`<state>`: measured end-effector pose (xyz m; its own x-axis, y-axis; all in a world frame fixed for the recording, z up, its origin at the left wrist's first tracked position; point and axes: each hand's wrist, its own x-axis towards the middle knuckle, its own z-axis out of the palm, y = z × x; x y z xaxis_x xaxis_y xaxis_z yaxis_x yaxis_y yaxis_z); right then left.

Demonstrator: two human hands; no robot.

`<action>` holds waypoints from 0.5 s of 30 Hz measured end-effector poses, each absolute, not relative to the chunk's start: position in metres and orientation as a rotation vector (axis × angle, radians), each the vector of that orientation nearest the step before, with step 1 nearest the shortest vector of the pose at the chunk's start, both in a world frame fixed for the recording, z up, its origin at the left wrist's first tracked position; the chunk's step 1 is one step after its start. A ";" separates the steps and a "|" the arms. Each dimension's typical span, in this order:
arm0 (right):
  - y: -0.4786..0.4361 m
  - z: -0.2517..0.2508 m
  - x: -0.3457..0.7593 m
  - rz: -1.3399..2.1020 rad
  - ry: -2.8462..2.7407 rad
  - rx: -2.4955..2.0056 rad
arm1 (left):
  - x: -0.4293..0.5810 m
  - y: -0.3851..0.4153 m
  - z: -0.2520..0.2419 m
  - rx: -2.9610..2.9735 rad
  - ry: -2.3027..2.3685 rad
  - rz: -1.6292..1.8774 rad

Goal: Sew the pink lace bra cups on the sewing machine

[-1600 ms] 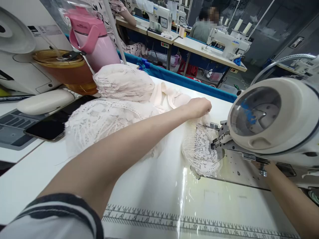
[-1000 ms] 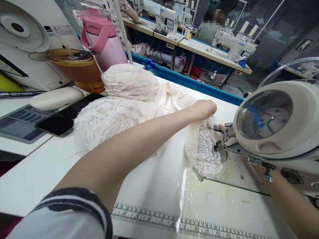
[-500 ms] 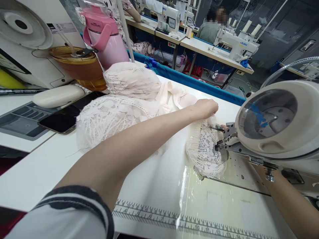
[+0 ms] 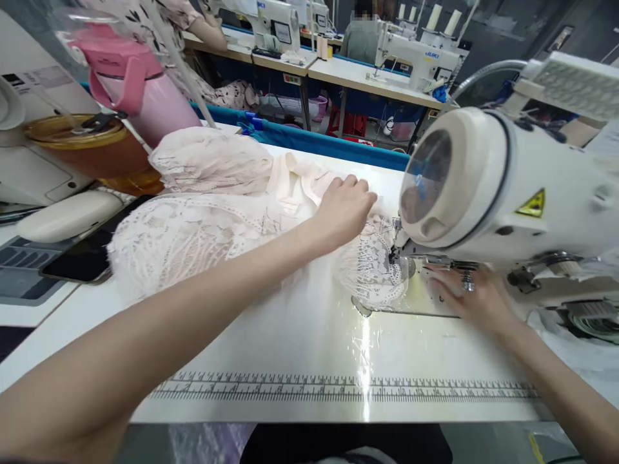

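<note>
A white lace piece (image 4: 373,270) lies under the needle area of the sewing machine (image 4: 464,187), on the machine bed. My left hand (image 4: 345,209) is closed at the far left edge of this lace, knuckles up and fingertips hidden. Beneath the machine's arm, right of the needle, my right hand (image 4: 478,299) rests low over the bed plate, its thumb apart from the fingers. Machine parts cover some of those fingers, and I see nothing held there. Left of my left forearm lie a larger heap of white lace (image 4: 169,241) and a bundle of pale pink fabric (image 4: 213,158).
A printed ruler (image 4: 319,390) runs along the table's front edge. On the left stand a pink bottle (image 4: 140,90) and an amber cup (image 4: 97,148), near a dark phone (image 4: 91,248). Blue cloth (image 4: 329,151) borders the far edge. Other people sit among sewing machines beyond.
My right hand has drawn back from behind the needle area to the right side of the bed. My left hand stays by the lace's far end. The camera view has shifted.
</note>
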<state>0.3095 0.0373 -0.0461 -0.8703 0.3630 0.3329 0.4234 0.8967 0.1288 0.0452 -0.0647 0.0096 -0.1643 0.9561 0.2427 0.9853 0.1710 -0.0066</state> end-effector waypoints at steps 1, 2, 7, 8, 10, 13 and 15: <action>0.029 -0.047 0.308 -0.298 -2.782 -0.436 | 0.055 -0.079 0.009 -1.956 -2.233 -0.207; 0.022 -0.048 0.305 -0.316 -2.784 -0.265 | 0.065 -0.094 0.006 -2.059 -2.183 -0.223; 0.006 -0.057 0.285 -0.146 -2.664 0.079 | 0.100 -0.153 -0.032 -2.274 -1.531 -0.354; 0.006 -0.059 0.282 -0.107 -2.645 0.097 | 0.104 -0.158 -0.038 -2.200 -1.515 -0.379; 0.008 -0.064 0.279 -0.031 -2.617 0.101 | 0.110 -0.162 -0.045 -2.110 -1.599 -0.436; 0.012 -0.069 0.280 0.138 -2.614 0.080 | 0.115 -0.155 -0.038 -2.158 -1.864 -0.465; 0.013 -0.071 0.280 0.253 -2.611 0.062 | 0.114 -0.145 -0.031 -2.255 -1.905 -0.408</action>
<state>0.2800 0.0132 -0.0711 -0.8680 0.0037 0.4966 -0.0916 0.9816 -0.1674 0.1136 -0.1447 -0.0307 0.1508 0.9391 0.3087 0.9832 -0.1749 0.0519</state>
